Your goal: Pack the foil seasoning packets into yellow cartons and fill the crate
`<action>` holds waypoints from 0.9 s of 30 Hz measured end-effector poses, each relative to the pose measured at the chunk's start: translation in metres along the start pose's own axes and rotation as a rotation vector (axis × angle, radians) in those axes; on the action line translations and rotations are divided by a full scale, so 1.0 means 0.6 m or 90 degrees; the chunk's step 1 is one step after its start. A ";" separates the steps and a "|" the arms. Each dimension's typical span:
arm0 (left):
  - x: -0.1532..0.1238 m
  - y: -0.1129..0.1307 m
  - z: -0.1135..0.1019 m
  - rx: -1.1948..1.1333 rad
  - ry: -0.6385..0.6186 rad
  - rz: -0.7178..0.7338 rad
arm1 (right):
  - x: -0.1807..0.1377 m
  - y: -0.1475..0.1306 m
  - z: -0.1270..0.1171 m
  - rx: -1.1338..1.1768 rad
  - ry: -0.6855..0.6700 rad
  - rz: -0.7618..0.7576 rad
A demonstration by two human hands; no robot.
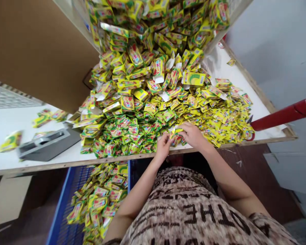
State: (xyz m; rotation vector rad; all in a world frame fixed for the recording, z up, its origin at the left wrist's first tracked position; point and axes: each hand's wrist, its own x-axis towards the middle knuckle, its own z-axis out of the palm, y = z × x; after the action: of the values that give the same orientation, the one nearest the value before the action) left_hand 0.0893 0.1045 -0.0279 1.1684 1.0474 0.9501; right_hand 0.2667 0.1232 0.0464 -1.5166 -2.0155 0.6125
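Note:
Close to the front edge of the table, my left hand [163,147] and my right hand [193,136] meet with their fingertips closed on a small yellow box [176,131]. White shows at its end, and the fingers cover much of it. Just beyond my hands lies a heap of small sachets: green and red ones [132,131] toward the left, yellow ones [224,124] toward the right. Behind the sachets rises a pile of yellow and green cartons [159,68], several with white flaps sticking out.
A grey tape dispenser [51,144] stands on the white table [5,119] at the left, beside a large brown cardboard box [38,51]. Under the edge, a blue crate [58,207] holds filled-looking cartons. A red handle [283,114] juts over the right side.

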 end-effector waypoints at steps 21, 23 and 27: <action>0.010 -0.034 0.020 -0.143 -0.007 -0.070 | 0.034 0.128 0.073 -0.028 0.054 -0.412; 0.000 -0.023 0.017 -0.144 0.003 -0.060 | 0.016 0.092 0.053 -0.103 0.037 -0.403; -0.031 0.012 0.006 -0.104 0.038 -0.007 | -0.023 0.005 0.032 -0.102 -0.041 -0.262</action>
State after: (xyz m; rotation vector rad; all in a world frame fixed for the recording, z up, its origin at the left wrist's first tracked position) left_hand 0.0877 0.0870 -0.0181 1.0040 1.0019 1.0477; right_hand 0.2593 0.1098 0.0279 -1.1226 -2.3830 0.3423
